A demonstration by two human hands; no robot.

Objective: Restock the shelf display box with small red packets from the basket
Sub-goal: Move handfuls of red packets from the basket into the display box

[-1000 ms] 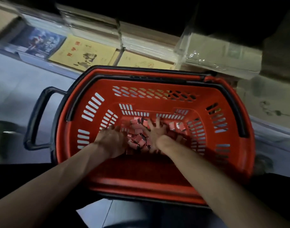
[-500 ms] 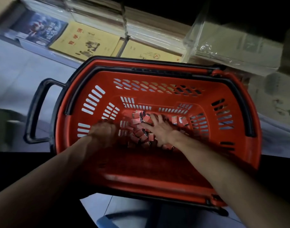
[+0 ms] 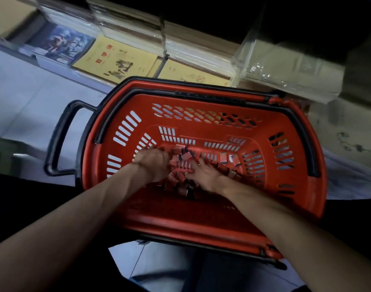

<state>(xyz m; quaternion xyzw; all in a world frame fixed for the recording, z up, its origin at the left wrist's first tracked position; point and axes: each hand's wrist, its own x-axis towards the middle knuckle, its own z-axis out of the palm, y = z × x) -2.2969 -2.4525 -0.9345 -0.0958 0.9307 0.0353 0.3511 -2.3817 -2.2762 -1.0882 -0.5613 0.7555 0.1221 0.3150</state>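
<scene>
The restock looks to be at its gathering stage, with nothing yet carried to the shelf as far as this view shows; the display box itself is not in sight, so how full it stands cannot be judged. The red basket (image 3: 201,218) holds the whole stock: a loose heap of small red packets (image 3: 183,157) lies on its slotted floor, thickest between the two hands, with a few stragglers off toward the right wall; much of the floor nearer the person is bare. The left hand (image 3: 154,165) sits knuckles-up over the left edge of the heap, fingers bent down into it; whether its grip has closed on any packets cannot be told. The right hand (image 3: 204,175) lies flat on the packets, its grip wide, fingers stretched and holding nothing. Beyond the basket, yellow booklets (image 3: 117,60) and plastic-wrapped stacks (image 3: 285,66) fill the shelf; scooping, lifting and loading the box all appear left to do.
</scene>
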